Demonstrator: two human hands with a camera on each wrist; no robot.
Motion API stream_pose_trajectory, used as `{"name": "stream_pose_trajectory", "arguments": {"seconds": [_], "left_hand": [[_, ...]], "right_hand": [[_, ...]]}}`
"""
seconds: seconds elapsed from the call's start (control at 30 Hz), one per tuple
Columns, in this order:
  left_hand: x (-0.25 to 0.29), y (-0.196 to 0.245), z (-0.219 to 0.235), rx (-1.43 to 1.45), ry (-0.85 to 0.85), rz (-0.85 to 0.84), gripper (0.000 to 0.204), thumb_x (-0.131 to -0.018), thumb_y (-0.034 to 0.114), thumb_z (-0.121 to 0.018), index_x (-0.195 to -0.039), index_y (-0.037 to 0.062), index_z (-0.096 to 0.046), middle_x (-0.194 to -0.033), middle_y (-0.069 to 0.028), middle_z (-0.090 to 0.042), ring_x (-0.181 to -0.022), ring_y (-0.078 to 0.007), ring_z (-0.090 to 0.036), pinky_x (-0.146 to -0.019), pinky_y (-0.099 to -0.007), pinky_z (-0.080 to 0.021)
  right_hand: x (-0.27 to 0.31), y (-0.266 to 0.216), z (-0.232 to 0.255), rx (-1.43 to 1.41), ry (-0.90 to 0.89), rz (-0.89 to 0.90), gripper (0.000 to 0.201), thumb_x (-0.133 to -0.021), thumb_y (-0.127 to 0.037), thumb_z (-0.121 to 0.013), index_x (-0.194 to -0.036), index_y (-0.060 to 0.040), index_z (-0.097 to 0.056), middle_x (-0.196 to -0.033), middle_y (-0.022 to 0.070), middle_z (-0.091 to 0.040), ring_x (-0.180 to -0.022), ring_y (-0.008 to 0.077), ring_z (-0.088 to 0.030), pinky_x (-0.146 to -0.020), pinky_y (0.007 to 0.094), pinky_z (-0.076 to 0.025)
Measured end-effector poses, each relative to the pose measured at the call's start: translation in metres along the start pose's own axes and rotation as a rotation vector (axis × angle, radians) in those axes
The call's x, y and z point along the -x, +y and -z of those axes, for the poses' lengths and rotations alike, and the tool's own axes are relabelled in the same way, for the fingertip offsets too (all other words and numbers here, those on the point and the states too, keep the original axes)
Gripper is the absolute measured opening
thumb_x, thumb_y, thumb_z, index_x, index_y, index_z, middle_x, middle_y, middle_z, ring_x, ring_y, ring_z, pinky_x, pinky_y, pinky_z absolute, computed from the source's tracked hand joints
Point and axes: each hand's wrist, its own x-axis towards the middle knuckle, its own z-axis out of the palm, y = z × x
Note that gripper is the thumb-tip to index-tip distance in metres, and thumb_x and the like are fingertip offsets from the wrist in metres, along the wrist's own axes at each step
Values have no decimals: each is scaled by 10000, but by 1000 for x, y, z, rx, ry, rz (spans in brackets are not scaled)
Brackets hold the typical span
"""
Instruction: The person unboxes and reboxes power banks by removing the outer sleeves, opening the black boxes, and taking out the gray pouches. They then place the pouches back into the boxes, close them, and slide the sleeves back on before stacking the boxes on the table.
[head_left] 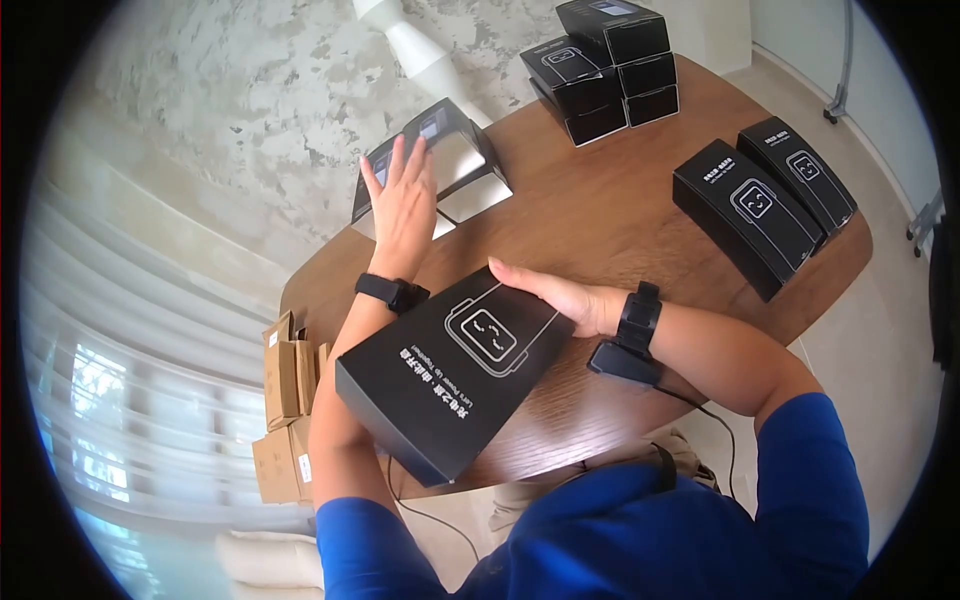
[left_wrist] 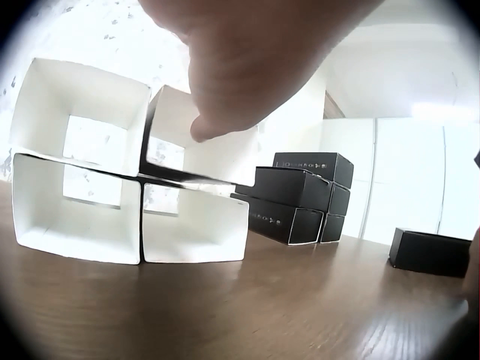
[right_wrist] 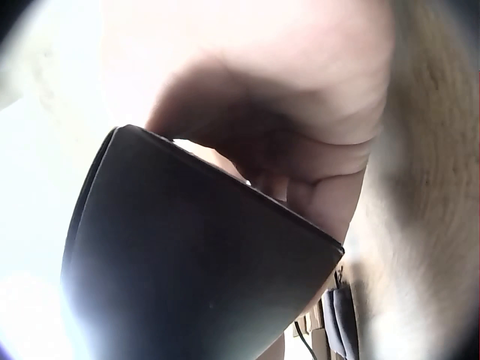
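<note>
My right hand (head_left: 560, 295) grips one end of a black box (head_left: 430, 390) printed with a white smiling robot face and lettering. The box is tilted in front of my body, across my left forearm in the head view. Its dark side (right_wrist: 195, 247) fills much of the right wrist view, and the fingers beneath are mostly hidden. My left hand (head_left: 405, 215), fingers straight and spread, is at a stack of open-ended box sleeves (head_left: 470, 195), black outside and white inside. In the left wrist view its thumb overlaps the upper right sleeve (left_wrist: 217, 154), which sits slightly askew.
A stack of black boxes (head_left: 600, 85) stands at the table's far end. Two more black boxes (head_left: 745, 205) lie side by side at the right. Brown cardboard boxes (head_left: 285, 455) are beyond the left edge of the wooden table (head_left: 600, 210). Cables trail from both wrist straps.
</note>
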Motion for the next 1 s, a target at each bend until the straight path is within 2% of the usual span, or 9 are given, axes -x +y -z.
{"name": "stream_pose_trajectory", "arguments": {"seconds": [0.23, 0.3, 0.33, 0.37, 0.5, 0.63, 0.73, 0.8, 1.0], "left_hand": [[24, 18, 94, -6, 221, 144, 486, -836, 91, -609, -1312, 101, -513, -1423, 3, -451, -1378, -224, -339, -1100, -646, -75], [44, 25, 116, -25, 242, 190, 481, -812, 102, -656, -1280, 108, -543, -1387, 11, -492, -1359, -228, -375, -1101, -646, -61], [57, 30, 132, -33, 231, 183, 435, -809, 113, -663, -1235, 105, -577, -1353, 18, -524, -1350, -229, -389, -1101, -647, -62], [70, 35, 147, -38, 217, 174, 391, -805, 123, -671, -1191, 101, -612, -1319, 24, -555, -1342, -229, -403, -1101, -648, -64], [116, 49, 172, 220, -102, -78, 205, -815, 210, -688, -973, 83, -716, -1182, -79, -640, -1233, -248, -517, -1089, -627, -188], [136, 61, 176, 912, -313, -200, 236, -795, 238, -704, -972, 83, -715, -1135, -127, -648, -1089, -265, -587, -1010, -452, -406], [129, 32, 161, 804, 32, 36, 233, -798, 191, -700, -991, 60, -693, -1121, -129, -648, -1048, -288, -599, -908, -419, -461], [128, 12, 133, 840, 139, 393, 266, -849, 183, -652, -1069, 34, -661, -1134, -152, -633, -1075, -323, -581, -925, -376, -447], [156, -7, 43, 1502, -80, 1019, 368, -890, 290, -657, -1066, -33, -650, -1055, -104, -659, -1015, -154, -585, -883, -289, -436]], "right_hand": [[11, -44, 55, -215, 273, 411, 614, -909, -592, -482, -1276, -102, -522, -1244, 97, -559, -976, 210, -607, -905, 340, -485], [20, -56, 63, -462, 162, 482, 586, -914, -591, -468, -1314, -164, -489, -1258, 93, -530, -989, 226, -602, -829, 394, -518], [25, -60, 73, -291, -113, 543, 563, -921, -597, -441, -1301, -186, -497, -1207, 74, -551, -983, 215, -603, -701, 408, -538], [23, -56, 79, -311, 157, 564, 549, -933, -597, -396, -1265, -183, -536, -1109, 22, -637, -870, 194, -653, -568, 379, -554], [14, -47, 83, -239, 265, 548, 557, -926, -624, -385, -1205, -176, -563, -1039, 23, -637, -842, 182, -643, -613, 344, -544], [11, -46, 72, -171, 452, 498, 564, -918, -637, -398, -1206, -183, -567, -1063, 20, -632, -916, 157, -612, -674, 326, -519], [13, -43, 73, -123, 447, 439, 574, -913, -641, -407, -1206, -176, -571, -1072, 22, -632, -933, 161, -609, -701, 345, -522], [12, -43, 70, -158, 503, 437, 583, -920, -598, -453, -1214, -110, -576, -1146, 44, -627, -1037, 170, -581, -907, 330, -463], [10, -44, 70, -85, 586, 402, 596, -886, -664, -442, -1185, -171, -591, -1095, 27, -632, -971, 171, -606, -778, 381, -519]]}}
